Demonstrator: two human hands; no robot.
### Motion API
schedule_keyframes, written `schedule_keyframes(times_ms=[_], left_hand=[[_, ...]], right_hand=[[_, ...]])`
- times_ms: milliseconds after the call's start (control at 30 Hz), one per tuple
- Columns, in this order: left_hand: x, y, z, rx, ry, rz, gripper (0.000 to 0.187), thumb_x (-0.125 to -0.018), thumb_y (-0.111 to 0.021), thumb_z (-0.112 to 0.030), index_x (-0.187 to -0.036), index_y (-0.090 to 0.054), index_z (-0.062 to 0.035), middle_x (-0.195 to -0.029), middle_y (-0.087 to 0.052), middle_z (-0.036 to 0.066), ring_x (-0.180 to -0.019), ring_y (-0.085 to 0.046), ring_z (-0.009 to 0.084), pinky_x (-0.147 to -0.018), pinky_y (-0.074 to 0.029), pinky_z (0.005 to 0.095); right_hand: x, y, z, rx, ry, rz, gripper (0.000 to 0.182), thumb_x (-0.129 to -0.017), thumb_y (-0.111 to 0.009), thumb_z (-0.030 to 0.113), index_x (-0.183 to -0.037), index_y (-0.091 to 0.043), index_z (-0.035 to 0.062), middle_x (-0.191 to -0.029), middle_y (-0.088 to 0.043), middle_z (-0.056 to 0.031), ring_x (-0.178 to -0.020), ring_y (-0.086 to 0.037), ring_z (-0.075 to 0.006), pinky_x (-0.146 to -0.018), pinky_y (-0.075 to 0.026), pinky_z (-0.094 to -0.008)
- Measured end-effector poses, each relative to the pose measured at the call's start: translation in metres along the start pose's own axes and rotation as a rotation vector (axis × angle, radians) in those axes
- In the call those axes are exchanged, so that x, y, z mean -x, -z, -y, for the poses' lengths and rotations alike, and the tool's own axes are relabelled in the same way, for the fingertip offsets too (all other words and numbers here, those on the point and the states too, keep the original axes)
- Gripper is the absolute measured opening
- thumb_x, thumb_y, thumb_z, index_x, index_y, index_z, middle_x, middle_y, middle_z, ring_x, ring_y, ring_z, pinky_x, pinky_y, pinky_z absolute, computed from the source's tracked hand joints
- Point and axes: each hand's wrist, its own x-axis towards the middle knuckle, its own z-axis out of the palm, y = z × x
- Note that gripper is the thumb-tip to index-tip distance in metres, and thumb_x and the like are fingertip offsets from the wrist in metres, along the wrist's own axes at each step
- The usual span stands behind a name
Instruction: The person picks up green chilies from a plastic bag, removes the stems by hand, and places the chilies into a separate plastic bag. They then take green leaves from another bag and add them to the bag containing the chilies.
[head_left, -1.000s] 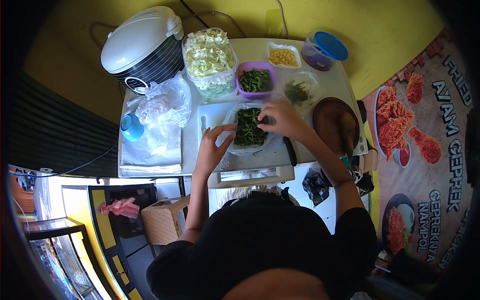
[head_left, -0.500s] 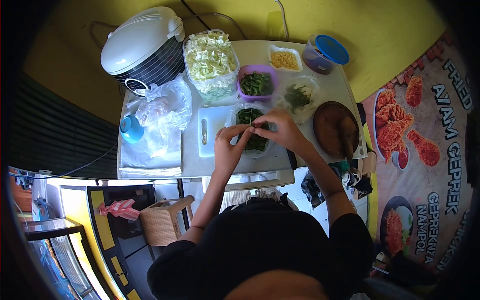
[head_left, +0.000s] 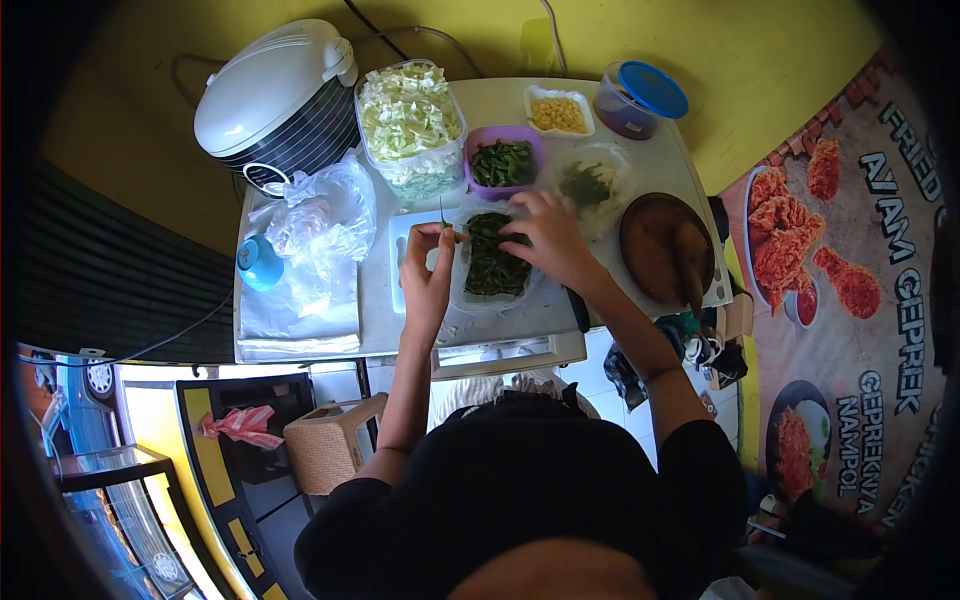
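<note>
My left hand (head_left: pixel 427 270) pinches a slim green chili (head_left: pixel 444 222), its thin stem pointing up, above the white cutting board (head_left: pixel 399 240). Just to the right lies an opened plastic bag (head_left: pixel 462 290) full of green chilies (head_left: pixel 490 265). Over the upper right side of that bag is my right hand (head_left: pixel 550 240), fingers spread and bent, with nothing visible in them. Behind the bag stands a purple container (head_left: pixel 467 150) with green pieces inside. A clear bag (head_left: pixel 615 215) holding some green bits lies beyond my right hand.
A stone mortar (head_left: pixel 645 240) with a pestle (head_left: pixel 690 265) sits at the right. Along the back are a rice cooker (head_left: pixel 275 90), a tub of cut cabbage (head_left: pixel 410 115), a yellow-filled tray (head_left: pixel 558 112) and a blue-lidded tub (head_left: pixel 650 95). Plastic bags (head_left: pixel 320 215) and a blue cup (head_left: pixel 260 262) lie left.
My hands, together over the bag before, have come apart. The left moved left with the chili; the right opened and shifted slightly right. The view moved slightly.
</note>
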Motion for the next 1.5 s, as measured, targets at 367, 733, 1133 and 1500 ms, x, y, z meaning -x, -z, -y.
schedule_keyframes(times_ms=[367,733,1133,1500], left_hand=[[-0.004,0.000,-0.022,-0.085,-0.066,0.312,0.021,-0.092,-0.056,-0.009,-0.110,-0.061,0.0005,-0.100,-0.063,0.013,-0.092,-0.063,0.0240,-0.084,-0.048,0.0331],[-0.009,0.000,-0.024,-0.279,-0.215,0.574,0.023,-0.087,-0.063,-0.012,-0.106,-0.062,0.0004,-0.104,-0.065,0.014,-0.094,-0.063,0.0335,-0.080,-0.049,0.0365],[-0.012,-0.005,-0.017,-0.134,-0.095,0.594,0.023,-0.089,-0.062,-0.011,-0.107,-0.060,0.0033,-0.096,-0.066,0.013,-0.085,-0.064,0.0222,-0.075,-0.050,0.0326],[-0.021,-0.012,-0.027,-0.137,-0.167,0.657,0.021,-0.089,-0.062,-0.007,-0.107,-0.060,0.0044,-0.094,-0.065,0.011,-0.086,-0.062,0.0140,-0.075,-0.053,0.0305]], right_hand=[[0.006,0.028,0.004,-0.141,0.048,-0.023,0.010,-0.073,-0.075,0.029,-0.080,-0.072,0.0220,-0.111,-0.059,0.0018,-0.105,-0.051,-0.0217,-0.087,-0.031,-0.0391],[0.013,0.039,-0.003,-0.214,0.067,-0.043,0.011,-0.071,-0.076,0.024,-0.081,-0.075,0.0218,-0.110,-0.061,0.0019,-0.105,-0.052,-0.0211,-0.090,-0.032,-0.0383],[0.016,0.033,-0.004,-0.550,-0.026,-0.070,0.011,-0.079,-0.073,0.019,-0.084,-0.069,0.0108,-0.104,-0.061,-0.0041,-0.102,-0.056,-0.0211,-0.090,-0.036,-0.0358],[0.020,0.032,-0.010,-0.838,-0.177,-0.007,0.016,-0.080,-0.073,0.013,-0.092,-0.070,0.0041,-0.102,-0.063,-0.0081,-0.097,-0.059,-0.0163,-0.087,-0.043,-0.0306]])
